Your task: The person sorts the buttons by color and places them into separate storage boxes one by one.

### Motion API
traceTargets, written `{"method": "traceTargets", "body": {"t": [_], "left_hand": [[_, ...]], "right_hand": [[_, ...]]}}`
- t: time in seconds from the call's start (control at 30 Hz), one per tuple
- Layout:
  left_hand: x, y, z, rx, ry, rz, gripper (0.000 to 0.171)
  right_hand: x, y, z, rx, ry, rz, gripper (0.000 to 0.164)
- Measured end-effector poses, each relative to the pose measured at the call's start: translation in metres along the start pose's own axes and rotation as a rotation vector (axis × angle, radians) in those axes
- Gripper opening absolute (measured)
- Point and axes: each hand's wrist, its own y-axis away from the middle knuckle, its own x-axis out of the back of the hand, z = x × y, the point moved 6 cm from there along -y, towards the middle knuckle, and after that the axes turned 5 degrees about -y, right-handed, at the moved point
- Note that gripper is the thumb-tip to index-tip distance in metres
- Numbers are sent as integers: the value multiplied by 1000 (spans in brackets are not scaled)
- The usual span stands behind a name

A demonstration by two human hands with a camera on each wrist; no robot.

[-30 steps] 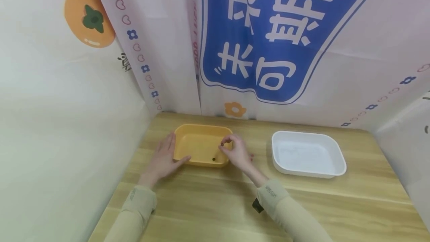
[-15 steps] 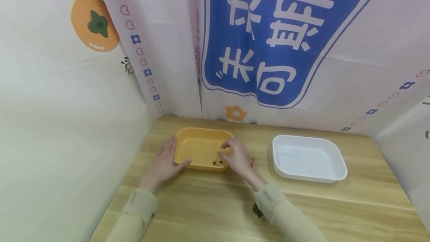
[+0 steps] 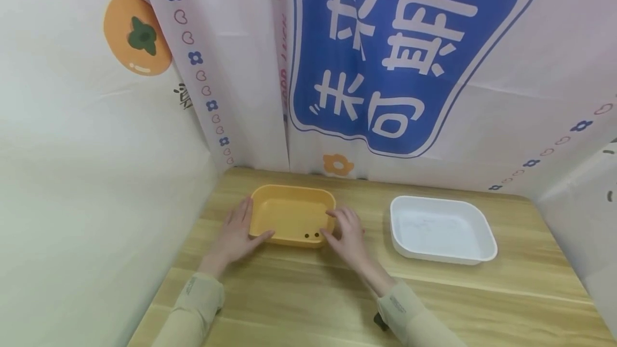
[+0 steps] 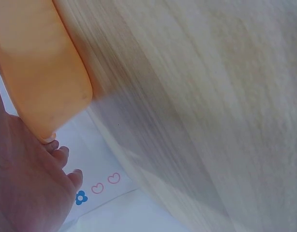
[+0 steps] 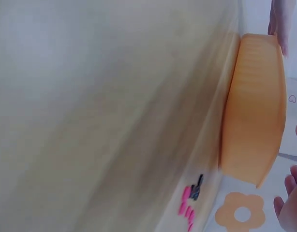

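A yellow rectangular tray (image 3: 284,213) stands on the wooden table, to the left of centre in the head view. Two small dark round pieces, one (image 3: 306,235) just left of the other (image 3: 316,234), lie inside it by the front right corner. My left hand (image 3: 233,234) rests against the tray's left end, fingers extended along the side and thumb at the front rim. Over the right end is my right hand (image 3: 351,237), thumb and fingers spread apart with nothing between them. Its fingertips (image 5: 279,203) show beside the tray in the right wrist view.
A white tray (image 3: 441,229) stands to the right on the same table. Small pink pieces (image 5: 187,203) and a black one (image 5: 196,188) show near the yellow tray's end in the right wrist view. A printed cloth (image 3: 409,170) hangs behind the table.
My right hand let go of a small dark piece, which now lies beside the other in the yellow tray. The fingers have spread and the hand drawn slightly right. My left hand stays put.
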Motion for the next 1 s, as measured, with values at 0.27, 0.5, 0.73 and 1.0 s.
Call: {"method": "traceTargets", "body": {"t": [0.27, 0.5, 0.73, 1.0], "left_hand": [[-1, 2, 0, -2, 19, 5, 119], [1, 1, 1, -7, 23, 17, 119], [-2, 0, -1, 4, 19, 5, 120], [-1, 0, -1, -4, 4, 19, 119]], "right_hand": [[18, 22, 9, 6, 56, 18, 52], [28, 32, 26, -55, 90, -68, 50], [28, 45, 50, -237, 92, -209, 46], [32, 48, 64, -359, 153, -260, 28]]}}
